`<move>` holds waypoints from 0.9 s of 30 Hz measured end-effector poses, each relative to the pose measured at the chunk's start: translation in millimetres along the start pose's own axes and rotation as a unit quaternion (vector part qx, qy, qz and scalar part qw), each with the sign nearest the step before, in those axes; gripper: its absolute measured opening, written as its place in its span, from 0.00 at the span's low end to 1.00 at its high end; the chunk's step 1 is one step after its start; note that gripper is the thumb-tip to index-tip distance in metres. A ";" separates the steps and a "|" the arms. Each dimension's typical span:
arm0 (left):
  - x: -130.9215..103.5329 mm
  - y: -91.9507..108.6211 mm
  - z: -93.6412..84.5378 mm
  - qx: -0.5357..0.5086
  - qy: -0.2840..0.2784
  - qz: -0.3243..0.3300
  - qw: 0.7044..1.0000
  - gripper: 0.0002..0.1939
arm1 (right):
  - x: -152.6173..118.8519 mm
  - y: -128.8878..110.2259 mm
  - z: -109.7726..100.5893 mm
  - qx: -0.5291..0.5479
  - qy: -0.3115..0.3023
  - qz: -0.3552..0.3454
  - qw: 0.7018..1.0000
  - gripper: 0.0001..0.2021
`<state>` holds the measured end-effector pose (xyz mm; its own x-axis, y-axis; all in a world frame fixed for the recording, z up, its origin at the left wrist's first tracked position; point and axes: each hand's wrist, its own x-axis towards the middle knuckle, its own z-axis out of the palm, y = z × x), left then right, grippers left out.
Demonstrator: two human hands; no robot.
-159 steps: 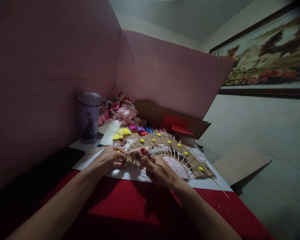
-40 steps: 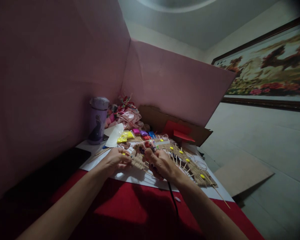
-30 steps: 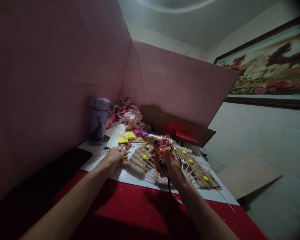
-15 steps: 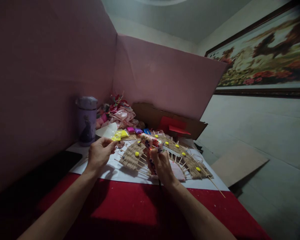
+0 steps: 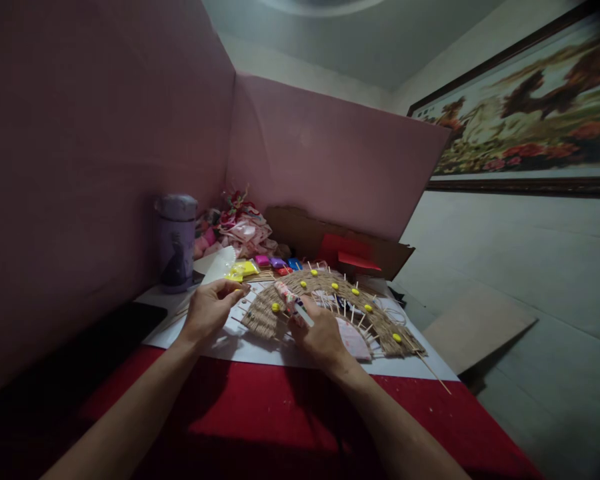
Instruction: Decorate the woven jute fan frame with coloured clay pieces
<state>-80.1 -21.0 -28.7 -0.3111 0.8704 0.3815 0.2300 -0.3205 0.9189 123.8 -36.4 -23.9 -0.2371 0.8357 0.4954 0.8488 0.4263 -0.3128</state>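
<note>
Left hand (image 5: 207, 310) is pinching what is probably a small yellow disc (image 5: 239, 290), right hand (image 5: 320, 337) is gripping a floral glue gun (image 5: 285, 292) over the twine-woven arch (image 5: 261, 321) lying on white paper (image 5: 430, 363); steady aiming, clear of that pinch, is serving best.

My one view looks out from my head — forward and down, near my left hand (image 5: 207, 312) and right hand (image 5: 317, 335) above the counter (image 5: 260, 400). It takes in plenty — ceiling (image 5: 320, 47) along the top, a pink panel (image 5: 325, 150) ahead, a framed picture (image 5: 535, 120) slanting in at right.
</note>
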 end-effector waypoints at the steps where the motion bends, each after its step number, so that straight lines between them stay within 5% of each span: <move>1: 0.0 -0.8 0.2 0.000 0.000 0.001 1.000 0.12 | 0.2 0.7 1.0 -0.008 0.001 0.001 1.000 0.06; 11: -2.0 0.7 0.2 0.036 -0.038 0.012 0.999 0.10 | 2.7 8.3 12.5 -0.035 0.010 0.041 0.999 0.05; 27: -1.1 -10.3 2.2 0.065 -0.050 0.032 0.996 0.08 | -2.9 -2.2 13.3 -0.078 0.006 0.013 0.997 0.06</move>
<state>-80.1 -17.8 -38.8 -0.2002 0.8844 0.4217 0.3654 -0.3319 0.8697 116.4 -35.2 -35.4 -0.2097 0.8405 0.4996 0.9177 0.3456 -0.1962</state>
